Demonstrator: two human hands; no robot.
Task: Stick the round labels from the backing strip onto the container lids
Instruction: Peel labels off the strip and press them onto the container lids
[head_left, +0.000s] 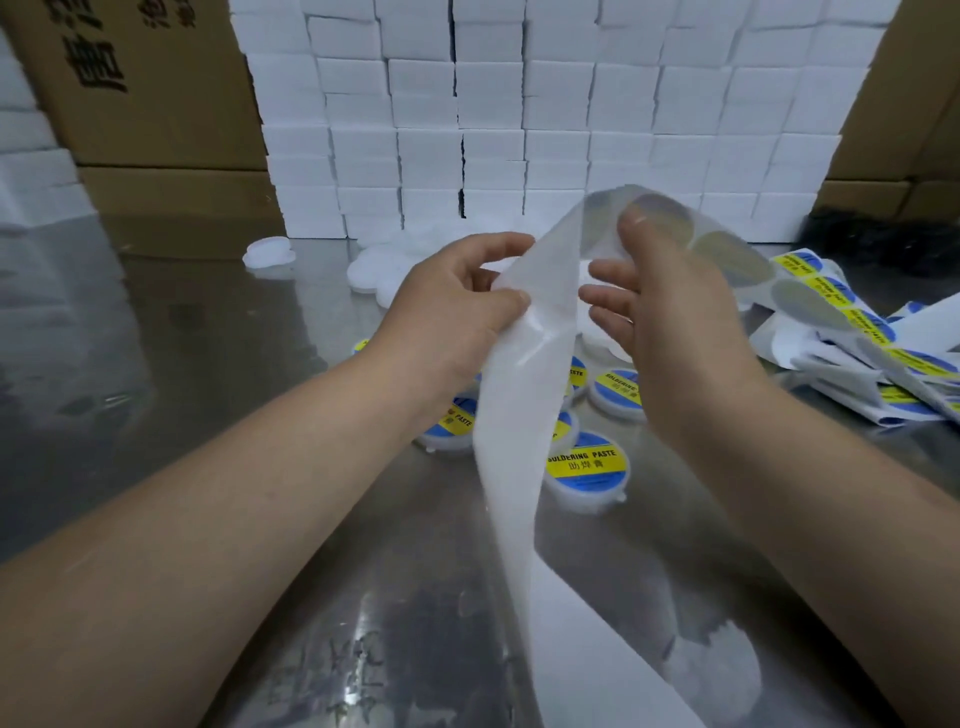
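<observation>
A translucent white backing strip arches up between my hands and hangs down toward the lower right. My left hand pinches its bare left edge between thumb and fingers. My right hand holds the strip near its top, thumb pressed behind a round label seen from its back. More round labels follow down the strip to the right. Under my hands stand several white containers with blue-and-yellow labelled lids. Plain white lids lie beyond my left hand.
The table is shiny metal. A wall of stacked white boxes rises at the back, with brown cartons at the left and right. Folded label strip piles up at the right. One white lid lies alone at back left.
</observation>
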